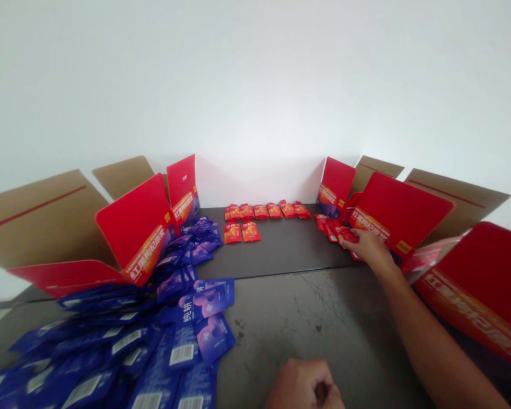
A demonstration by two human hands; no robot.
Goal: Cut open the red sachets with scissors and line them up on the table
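Observation:
My right hand [366,244] reaches out to a small pile of red sachets [334,229] spilling from a red carton [392,213] on the right, with its fingers curled onto one of them. My left hand [304,386] rests near the bottom edge of the dark table [289,301] as a closed fist, and nothing shows in it. A row of red sachets [266,211] lies along the table's far edge by the wall, and two more red sachets [242,232] sit just in front of it.
A big heap of blue sachets [153,329] covers the left of the table, pouring from an open red carton [140,233]. Brown cardboard boxes [34,216] stand at both sides. Another red carton [485,284] lies at the right. A white wall stands behind.

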